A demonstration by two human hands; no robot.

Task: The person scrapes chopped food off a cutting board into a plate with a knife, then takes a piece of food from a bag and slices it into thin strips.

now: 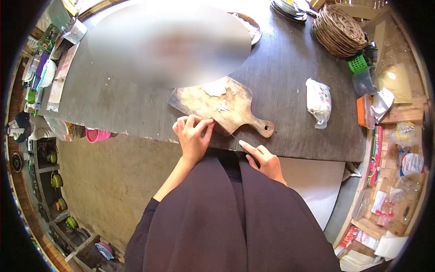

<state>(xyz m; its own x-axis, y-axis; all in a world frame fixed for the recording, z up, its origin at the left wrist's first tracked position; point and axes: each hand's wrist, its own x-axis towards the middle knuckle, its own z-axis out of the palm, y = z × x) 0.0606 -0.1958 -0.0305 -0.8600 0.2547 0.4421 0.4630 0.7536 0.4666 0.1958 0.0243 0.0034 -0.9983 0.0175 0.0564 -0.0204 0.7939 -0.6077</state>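
Observation:
A wooden cutting board (235, 97) lies near the table's front edge, its handle pointing right. White pieces (216, 88) and small white scraps (222, 106) rest on it. At the board's near edge, my left hand (194, 136) has its fingertips bent and pressed together; what they pinch is too small to name. My right hand (265, 162) is closed, index finger stretched along what looks like a thin knife, seen nearly edge-on. The knife's tip side reaches toward my left fingertips, and its handle is mostly hidden in my hand.
On the dark table (276, 81) are a white plastic package (319, 102), a wicker stack (339, 31), a plate (256, 34) and stacked dishes (289, 10). An orange container (364, 111) stands at the right. A blurred oval hides the far middle. A pink basket (96, 135) is left.

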